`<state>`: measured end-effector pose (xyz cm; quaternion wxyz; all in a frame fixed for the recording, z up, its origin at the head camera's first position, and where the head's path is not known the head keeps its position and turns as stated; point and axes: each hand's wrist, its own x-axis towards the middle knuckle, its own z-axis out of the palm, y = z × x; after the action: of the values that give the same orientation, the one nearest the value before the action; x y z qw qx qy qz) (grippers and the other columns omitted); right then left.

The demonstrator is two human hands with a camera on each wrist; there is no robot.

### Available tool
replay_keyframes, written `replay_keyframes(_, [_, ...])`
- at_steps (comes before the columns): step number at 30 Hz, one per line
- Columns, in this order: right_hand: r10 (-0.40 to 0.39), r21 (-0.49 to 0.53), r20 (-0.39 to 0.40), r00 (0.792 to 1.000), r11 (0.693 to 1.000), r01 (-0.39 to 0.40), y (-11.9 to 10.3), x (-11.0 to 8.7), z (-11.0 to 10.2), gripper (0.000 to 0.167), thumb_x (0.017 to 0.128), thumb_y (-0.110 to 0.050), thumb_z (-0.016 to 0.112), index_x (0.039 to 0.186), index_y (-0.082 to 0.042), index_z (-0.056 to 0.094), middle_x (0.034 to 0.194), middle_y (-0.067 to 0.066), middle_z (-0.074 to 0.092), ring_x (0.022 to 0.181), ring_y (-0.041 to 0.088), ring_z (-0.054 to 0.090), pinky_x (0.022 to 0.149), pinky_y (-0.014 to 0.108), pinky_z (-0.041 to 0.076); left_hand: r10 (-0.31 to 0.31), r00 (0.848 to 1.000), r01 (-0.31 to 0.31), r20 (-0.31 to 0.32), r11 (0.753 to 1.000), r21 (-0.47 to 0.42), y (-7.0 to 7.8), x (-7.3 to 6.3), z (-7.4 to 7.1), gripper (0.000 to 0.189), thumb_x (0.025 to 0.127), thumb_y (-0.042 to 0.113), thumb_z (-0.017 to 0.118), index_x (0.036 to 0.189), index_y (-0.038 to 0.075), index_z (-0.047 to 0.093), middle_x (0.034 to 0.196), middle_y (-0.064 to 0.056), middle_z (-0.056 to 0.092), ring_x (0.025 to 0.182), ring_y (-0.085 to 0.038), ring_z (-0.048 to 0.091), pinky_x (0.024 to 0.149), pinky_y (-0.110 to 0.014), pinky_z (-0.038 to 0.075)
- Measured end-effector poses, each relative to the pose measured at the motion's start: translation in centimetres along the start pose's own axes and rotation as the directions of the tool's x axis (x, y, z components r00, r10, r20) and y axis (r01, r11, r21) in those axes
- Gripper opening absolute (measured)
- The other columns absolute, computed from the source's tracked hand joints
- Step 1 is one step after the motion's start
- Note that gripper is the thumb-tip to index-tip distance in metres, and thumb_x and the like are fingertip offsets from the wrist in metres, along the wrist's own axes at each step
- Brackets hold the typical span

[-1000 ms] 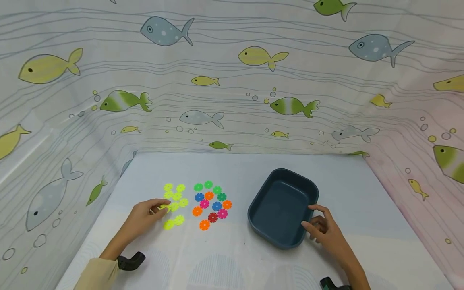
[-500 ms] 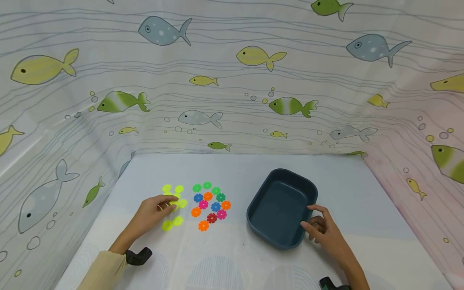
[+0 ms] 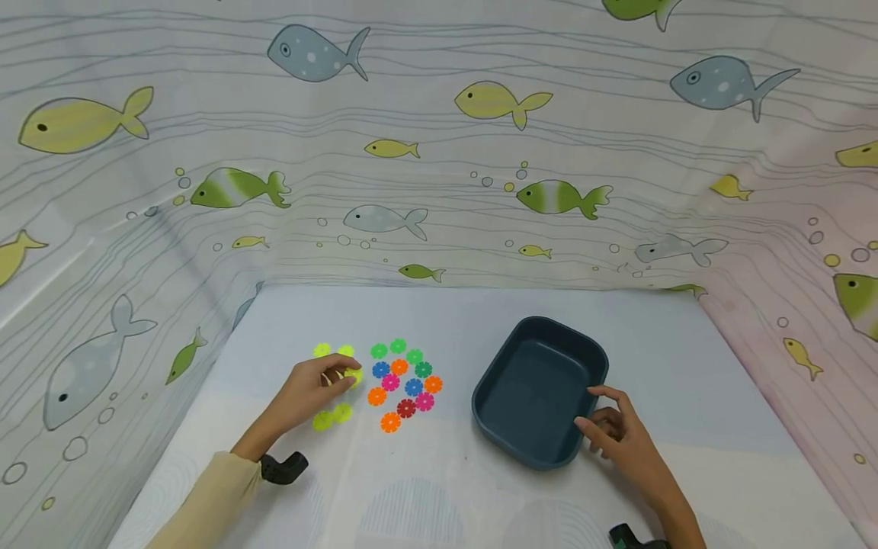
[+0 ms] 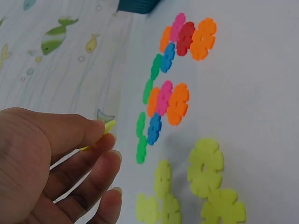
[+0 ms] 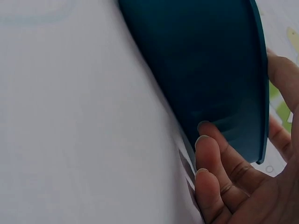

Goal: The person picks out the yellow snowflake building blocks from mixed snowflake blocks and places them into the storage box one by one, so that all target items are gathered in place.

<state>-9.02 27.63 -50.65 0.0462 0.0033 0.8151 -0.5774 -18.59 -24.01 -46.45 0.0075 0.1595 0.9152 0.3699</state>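
My left hand pinches a yellow notched flower-shaped disc between thumb and index finger, raised over the table. Beneath it lie several more yellow discs, partly covered by the hand in the head view. My right hand holds the near right side of a dark blue rectangular tub, thumb and index finger at its rim. In the right wrist view the other fingers curl against the tub's outer wall. The tub has a bare inside.
Between the left hand and the tub lies a loose cluster of flower discs in green, blue, pink, red and orange. The white table is enclosed by a fish-print sheet at the back and sides.
My left hand has moved right and slightly up, lifting a yellow disc from its group. My right hand stays at the tub, which keeps its place.
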Motion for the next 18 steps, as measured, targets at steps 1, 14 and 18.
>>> replay_keyframes(1, [-0.002,0.001,0.000,1.000,1.000,0.002,0.0,0.0,0.0,0.064,0.101,-0.030,0.068,0.152,-0.019,0.031,0.103,0.019,0.064,0.073,0.031,0.062,0.063,0.036,0.052,0.008,1.000,-0.008,0.000,1.000,-0.001,0.1,0.2,0.2,0.021,0.093,0.013,0.078,0.113,0.015,0.074,0.095,0.006,0.070,0.078,-0.015,0.059,0.067,-0.026,0.052])
replay_keyframes(14, [-0.022,-0.002,-0.003,1.000,1.000,0.022,0.1,0.2,0.0,0.063,0.102,-0.029,0.068,0.152,-0.018,0.031,0.102,0.019,0.064,0.072,0.032,0.062,0.062,0.035,0.052,0.064,0.996,-0.060,0.058,0.996,-0.068,2.0,2.0,1.4,0.022,0.092,0.020,0.080,0.113,0.018,0.073,0.092,0.009,0.068,0.081,-0.015,0.061,0.070,-0.028,0.054])
replay_keyframes(18, [-0.029,0.001,-0.008,1.000,1.000,0.029,0.2,0.1,0.1,0.063,0.101,-0.027,0.068,0.152,-0.017,0.032,0.102,0.020,0.064,0.072,0.031,0.062,0.061,0.035,0.052,0.099,0.992,-0.094,0.073,0.993,-0.073,2.3,2.3,2.1,0.022,0.092,0.018,0.080,0.113,0.016,0.073,0.091,0.008,0.067,0.081,-0.014,0.061,0.071,-0.028,0.053])
